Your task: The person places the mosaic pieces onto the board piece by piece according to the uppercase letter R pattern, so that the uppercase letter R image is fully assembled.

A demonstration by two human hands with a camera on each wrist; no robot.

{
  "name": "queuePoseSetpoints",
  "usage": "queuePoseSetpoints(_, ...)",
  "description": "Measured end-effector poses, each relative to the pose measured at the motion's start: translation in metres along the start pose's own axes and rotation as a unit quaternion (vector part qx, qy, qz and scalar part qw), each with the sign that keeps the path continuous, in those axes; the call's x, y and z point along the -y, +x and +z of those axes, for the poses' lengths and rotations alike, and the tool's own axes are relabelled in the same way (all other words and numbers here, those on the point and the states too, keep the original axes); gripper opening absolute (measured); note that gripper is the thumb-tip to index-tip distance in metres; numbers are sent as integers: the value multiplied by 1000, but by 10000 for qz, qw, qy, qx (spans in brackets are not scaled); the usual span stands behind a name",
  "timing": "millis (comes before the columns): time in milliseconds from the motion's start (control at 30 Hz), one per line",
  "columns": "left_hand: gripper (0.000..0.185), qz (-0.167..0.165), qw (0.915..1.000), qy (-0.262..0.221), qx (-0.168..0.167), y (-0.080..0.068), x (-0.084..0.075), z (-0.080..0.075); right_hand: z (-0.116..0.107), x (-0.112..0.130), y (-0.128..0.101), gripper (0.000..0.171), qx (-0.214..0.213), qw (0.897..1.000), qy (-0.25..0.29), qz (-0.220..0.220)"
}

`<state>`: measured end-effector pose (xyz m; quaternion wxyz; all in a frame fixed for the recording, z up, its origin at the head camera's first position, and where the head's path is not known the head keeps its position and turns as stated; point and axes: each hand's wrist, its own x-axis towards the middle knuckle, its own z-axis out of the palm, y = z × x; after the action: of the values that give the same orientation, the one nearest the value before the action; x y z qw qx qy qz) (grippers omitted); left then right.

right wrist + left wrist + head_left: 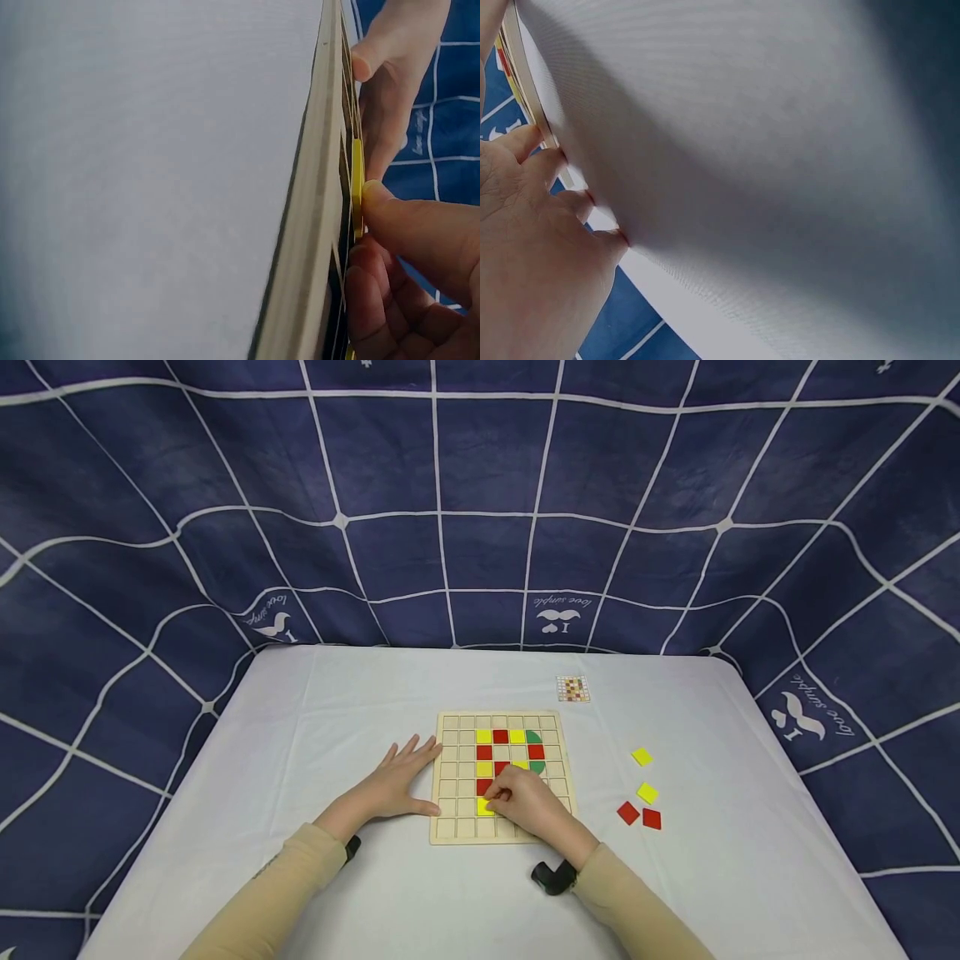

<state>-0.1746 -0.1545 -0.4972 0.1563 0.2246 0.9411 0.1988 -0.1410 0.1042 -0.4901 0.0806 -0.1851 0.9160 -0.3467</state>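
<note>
Head view looks down on a white desk [315, 860] with a wooden grid board [456, 777] lying flat near its middle. Both forearms, in tan sleeves, come up from the bottom edge and angle inward toward the board.

Left hand [397, 781] lies palm down on the desk with its fingers straight and spread, the fingertips touching the board's left edge and the thumb stretched along the lower part of that edge; it holds nothing. In the left wrist view the same hand [532, 247] shows with fingertips lined up against the board's thin side.

Right hand [528, 802] rests over the lower middle of the board, knuckles raised and fingers curled down. Its thumb and fingertips pinch a yellow square tile [485, 807] at a cell in the lower rows, in the column under the other coloured pieces. From the right wrist view the tile [357, 187] is seen edge-on, against the board's face with the thumb pressed to it; whether it sits fully in the cell cannot be told.

Red, yellow and green pieces already fill cells above it. To the right on the desk lie loose yellow and red tiles [643, 793], well apart from the board, and a small pattern card [573, 688] sits beyond the board's far right corner.
</note>
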Motion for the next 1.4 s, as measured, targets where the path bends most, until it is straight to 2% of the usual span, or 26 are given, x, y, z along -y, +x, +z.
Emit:
queuePoseSetpoints(167,112,-5,10000,-24,8,0,0,0,-12,-7,-3,9,-76,9995,289,46)
queuePoseSetpoints(367,112,-6,10000,-31,15,0,0,0,-43,-26,-10,13,-557,9951,733,348)
queuePoseSetpoints(633,112,-16,10000,-22,-2,0,0,-1,-82,-61,-30,20,-800,9897,689,963)
queuePoseSetpoints(833,112,-8,10000,-18,15,0,0,0,-102,-85,-50,25,-490,9892,526,1279)
queuePoseSetpoints(1033,113,-38,10000,2,57,1,2,0,-110,-100,-69,34,-106,9890,290,1446)
queuePoseSetpoints(1400,113,-41,10000,8,14,1,1,0,-113,-106,-89,36,153,9897,-152,1419)
